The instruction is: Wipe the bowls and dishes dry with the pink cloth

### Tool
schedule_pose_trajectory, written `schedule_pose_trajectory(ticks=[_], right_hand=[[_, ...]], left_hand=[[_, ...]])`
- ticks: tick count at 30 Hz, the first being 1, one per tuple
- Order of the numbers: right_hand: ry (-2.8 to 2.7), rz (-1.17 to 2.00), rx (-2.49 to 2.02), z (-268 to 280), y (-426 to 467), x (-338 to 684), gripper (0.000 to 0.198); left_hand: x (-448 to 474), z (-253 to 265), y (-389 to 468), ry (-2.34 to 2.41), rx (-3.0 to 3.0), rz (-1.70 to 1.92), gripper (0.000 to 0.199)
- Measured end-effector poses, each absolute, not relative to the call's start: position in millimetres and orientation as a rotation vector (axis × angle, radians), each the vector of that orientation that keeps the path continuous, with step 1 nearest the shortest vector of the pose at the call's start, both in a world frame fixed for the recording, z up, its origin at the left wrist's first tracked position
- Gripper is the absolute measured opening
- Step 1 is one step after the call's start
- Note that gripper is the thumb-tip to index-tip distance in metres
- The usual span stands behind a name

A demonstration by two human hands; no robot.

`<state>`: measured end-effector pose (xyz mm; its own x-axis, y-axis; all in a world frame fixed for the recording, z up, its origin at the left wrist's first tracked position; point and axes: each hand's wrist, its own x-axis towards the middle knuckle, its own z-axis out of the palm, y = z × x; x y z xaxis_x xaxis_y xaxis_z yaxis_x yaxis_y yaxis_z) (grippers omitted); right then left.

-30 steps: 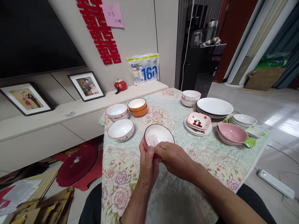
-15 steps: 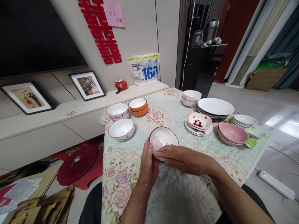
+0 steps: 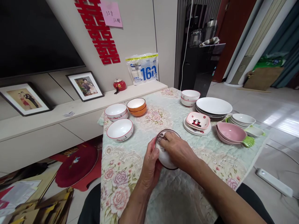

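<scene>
A white bowl with a dark rim (image 3: 167, 159) is tilted up in front of me, over the near part of the table. My left hand (image 3: 150, 160) grips it by its left side, thumb on the rim and the fingers hidden behind. Inside the bowl my right hand (image 3: 178, 149) is closed on a pale cloth or tissue (image 3: 161, 136), pressed against the inner wall near the far rim. Most of that cloth is hidden under my fingers. Beyond the bowl, to the left, are a red-rimmed white bowl (image 3: 120, 129) and two stacked orange bowls (image 3: 136, 107).
More red-rimmed bowls (image 3: 116, 111) stand at the table's left edge. To the right are a square cat dish (image 3: 198, 120) on small plates, large white plates (image 3: 214, 105), pink leaf-shaped dishes (image 3: 231, 132) and small white bowls (image 3: 244, 119). A floral cloth (image 3: 121, 183) covers the table.
My right hand has moved from lying flat across the bowl to bunching the cloth inside it, near the far rim. The bowl has shifted slightly right and is tilted differently.
</scene>
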<state>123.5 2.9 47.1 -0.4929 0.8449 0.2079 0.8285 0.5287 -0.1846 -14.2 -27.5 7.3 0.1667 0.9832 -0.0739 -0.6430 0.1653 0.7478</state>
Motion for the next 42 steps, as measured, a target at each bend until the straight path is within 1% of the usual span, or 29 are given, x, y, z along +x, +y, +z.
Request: schedule_pose_trajectory(ticks=[2, 3, 6, 8, 10, 12, 15, 17, 18, 20, 23, 25, 27, 30, 32, 34, 36, 38, 40, 42], right_hand=[[-2.483, 0.196, -1.554, 51.9, -0.3, 124.7, 0.017], [-2.494, 0.291, -1.546, 54.3, -1.8, 125.6, 0.018], [-2.496, 0.595, -1.248, 58.7, -4.0, 127.9, 0.019], [-2.427, 0.677, -1.041, 57.6, -2.8, 127.9, 0.021], [-2.371, 0.615, -0.934, 53.5, -0.1, 126.5, 0.022], [-2.385, 0.438, -0.938, 48.1, 2.6, 124.3, 0.023], [-2.433, 0.169, -1.217, 43.3, 3.4, 121.8, 0.02], [-2.439, 0.154, -1.438, 44.3, 2.2, 121.7, 0.019], [-2.447, 0.209, -1.495, 45.9, 1.6, 122.6, 0.019], [-2.48, 0.437, -1.445, 50.9, 1.1, 126.5, 0.019], [-2.439, 0.934, -1.103, 60.2, 2.8, 138.3, 0.025], [-2.277, 1.083, -0.98, 67.0, 4.2, 148.7, 0.03], [-2.066, 0.983, -1.014, 74.1, 4.7, 158.4, 0.032], [-1.845, 0.546, -1.064, 82.4, 3.3, 165.4, 0.032], [-1.869, 0.279, -1.004, 83.6, 1.4, 162.4, 0.036], [-2.041, 0.125, -0.925, 80.3, 0.0, 154.7, 0.042], [-2.236, 0.059, -0.896, 73.3, 1.0, 146.6, 0.047], [-2.324, 0.069, -0.929, 64.3, 5.9, 142.9, 0.048], [-2.272, 0.183, -0.98, 55.3, 14.3, 145.4, 0.045], [-2.161, 0.368, -1.024, 47.4, 23.7, 152.1, 0.039]], left_hand=[[-12.8, 6.6, -27.3, 0.65, 0.711, 1.321, 0.055], [-12.4, 5.4, -27.0, 0.656, 0.739, 1.339, 0.056], [-12.7, 0.8, -26.0, 0.656, 0.791, 1.362, 0.06], [-13.4, -0.9, -26.3, 0.657, 0.733, 1.347, 0.059], [-13.6, -0.1, -27.7, 0.673, 0.626, 1.312, 0.057], [-12.8, 2.9, -29.6, 0.68, 0.573, 1.273, 0.054], [-10.6, 7.5, -31.1, 0.652, 0.652, 1.281, 0.053], [-9.8, 8.0, -30.6, 0.663, 0.718, 1.332, 0.055], [-9.8, 7.4, -30.1, 0.678, 0.743, 1.36, 0.056], [-10.6, 5.4, -29.1, 0.704, 0.777, 1.395, 0.059], [-11.8, 3.9, -28.2, 0.694, 0.785, 1.389, 0.061], [-12.0, 4.9, -28.0, 0.681, 0.762, 1.369, 0.062], [-11.8, 6.8, -28.0, 0.676, 0.731, 1.352, 0.062], [-11.1, 8.8, -28.0, 0.677, 0.7, 1.328, 0.063], [-10.6, 8.8, -28.4, 0.683, 0.714, 1.313, 0.064], [-10.2, 8.0, -29.4, 0.689, 0.758, 1.301, 0.065], [-10.2, 7.1, -30.9, 0.682, 0.817, 1.292, 0.065], [-10.7, 7.1, -32.7, 0.678, 0.879, 1.289, 0.065], [-11.5, 8.6, -34.2, 0.685, 0.916, 1.291, 0.068], [-12.2, 11.3, -35.3, 0.698, 0.925, 1.307, 0.072]])
